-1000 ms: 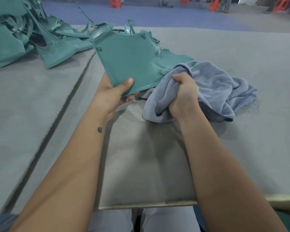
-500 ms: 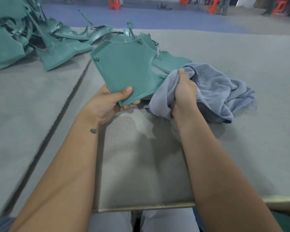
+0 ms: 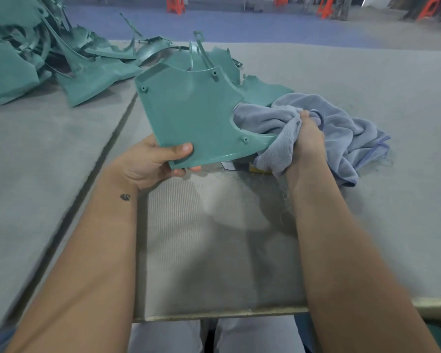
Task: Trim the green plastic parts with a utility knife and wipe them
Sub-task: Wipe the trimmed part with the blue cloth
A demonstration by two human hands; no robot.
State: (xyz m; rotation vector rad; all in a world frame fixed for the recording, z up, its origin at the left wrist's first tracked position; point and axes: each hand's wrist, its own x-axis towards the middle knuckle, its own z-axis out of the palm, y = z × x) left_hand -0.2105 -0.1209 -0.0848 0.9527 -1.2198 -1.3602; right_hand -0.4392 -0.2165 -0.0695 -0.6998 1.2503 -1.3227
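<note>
So the left hand (image 3: 153,164) grips the green plastic part (image 3: 191,115) by its near corner, thumb on top and fingers curled underneath, holding it tilted above the grey table (image 3: 367,225) around the middle of the view. At about 3 o'clock from the part, the right hand (image 3: 307,141) has a fistful of the blue-grey cloth (image 3: 341,133) bunched against the part's pointed right tip. The rest of the cloth lies rumpled on the table. Up at 10 o'clock sits a heap of green parts (image 3: 36,59). A yellowish bit (image 3: 259,169) peeks out under the cloth, can't tell what it is.
</note>
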